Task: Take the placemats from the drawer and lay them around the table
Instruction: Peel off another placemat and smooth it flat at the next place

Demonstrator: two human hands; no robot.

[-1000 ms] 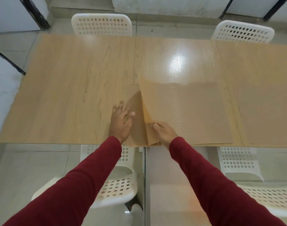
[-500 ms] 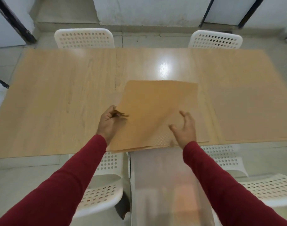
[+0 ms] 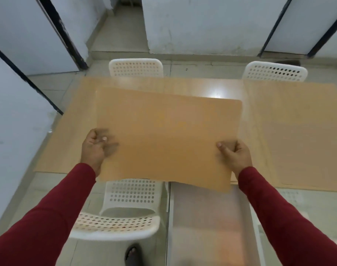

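A tan placemat (image 3: 167, 135) is lifted above the wooden table (image 3: 68, 135), spread flat between my hands. My left hand (image 3: 94, 148) pinches its left edge, thumb on top. My right hand (image 3: 233, 154) grips its right edge near the lower corner. Another tan placemat (image 3: 302, 135) lies flat on the table's right part. The edge of a further mat (image 3: 233, 179) shows just under the held one's right corner; the rest of it is hidden.
Two white perforated chairs stand at the far side, one on the left (image 3: 136, 67) and one on the right (image 3: 275, 72). A third white chair (image 3: 125, 212) is tucked at the near edge below my left arm. White wall panels with dark frames (image 3: 48, 31) surround the table.
The top placemat has come up off the stack. My right hand moved from the mat's near edge to its right edge, and both hands now hold it spread out in the air.
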